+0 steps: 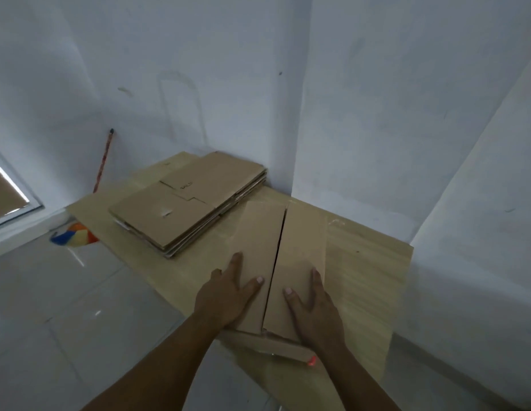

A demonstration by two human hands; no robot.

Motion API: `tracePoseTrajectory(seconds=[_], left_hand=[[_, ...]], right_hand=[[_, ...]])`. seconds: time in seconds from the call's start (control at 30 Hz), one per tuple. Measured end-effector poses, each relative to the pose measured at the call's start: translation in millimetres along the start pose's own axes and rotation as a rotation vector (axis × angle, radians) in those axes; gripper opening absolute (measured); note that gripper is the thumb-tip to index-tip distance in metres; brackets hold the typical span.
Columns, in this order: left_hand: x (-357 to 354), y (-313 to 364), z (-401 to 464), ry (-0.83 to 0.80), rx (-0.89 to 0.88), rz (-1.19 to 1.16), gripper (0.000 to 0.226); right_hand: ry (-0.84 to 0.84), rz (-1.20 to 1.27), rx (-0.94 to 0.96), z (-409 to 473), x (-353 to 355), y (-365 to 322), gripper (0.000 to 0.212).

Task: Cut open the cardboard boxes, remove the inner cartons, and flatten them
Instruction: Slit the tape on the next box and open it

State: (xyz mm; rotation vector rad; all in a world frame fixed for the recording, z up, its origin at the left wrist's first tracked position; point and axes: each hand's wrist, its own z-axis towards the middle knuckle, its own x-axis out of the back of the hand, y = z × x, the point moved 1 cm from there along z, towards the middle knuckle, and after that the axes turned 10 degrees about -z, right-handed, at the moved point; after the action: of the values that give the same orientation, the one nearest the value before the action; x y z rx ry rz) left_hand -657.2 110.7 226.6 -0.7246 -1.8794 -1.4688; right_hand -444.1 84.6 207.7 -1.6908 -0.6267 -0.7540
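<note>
A brown cardboard box lies on the wooden board with its two top flaps meeting at a dark central seam. My left hand presses flat on the left flap with fingers spread. On the right flap, my right hand presses flat as well. A loose end flap sticks out at the near end under my wrists. Beyond and to the left sits a stack of flattened cardboard boxes.
White walls close in the corner behind and to the right. Glossy grey floor tiles lie to the left. A red stick leans on the wall, with a colourful object at the board's left edge. A small red item shows near the flap.
</note>
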Motion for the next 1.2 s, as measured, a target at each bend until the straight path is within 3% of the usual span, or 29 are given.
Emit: tracePoseTrajectory(seconds=[0.47,0.57,0.67,0.77,0.83,0.93,1.07,1.2], left_hand=[[1,11,181,-0.306,-0.226,0.049,0.087],[0,10,197,-0.341,-0.274,0.039,0.085],[-4,13,202,-0.246,-0.384,0.175,0.087],[-10,26,196,-0.225,-0.363,0.281,0.113],[-14,32,191,-0.257,-0.307,0.283,0.129],[-18,37,192,-0.287,-0.294,0.234,0.128],[-18,45,200,-0.373,-0.305,0.113,0.113],[-26,59,203,-0.541,-0.235,-0.160,0.114]], right_hand=[[0.144,0.021,-0.374,90,-37,-54,0.084],[0.176,0.029,-0.428,98,-40,-63,0.091],[0.210,0.102,-0.519,102,-43,-67,0.109],[0.255,0.233,-0.606,106,-46,-65,0.121],[0.262,0.297,-0.619,107,-46,-64,0.105],[0.287,0.363,-0.593,106,-40,-65,0.073],[0.318,0.331,-0.589,108,-21,-70,0.076],[0.310,0.158,-0.550,109,17,-70,0.075]])
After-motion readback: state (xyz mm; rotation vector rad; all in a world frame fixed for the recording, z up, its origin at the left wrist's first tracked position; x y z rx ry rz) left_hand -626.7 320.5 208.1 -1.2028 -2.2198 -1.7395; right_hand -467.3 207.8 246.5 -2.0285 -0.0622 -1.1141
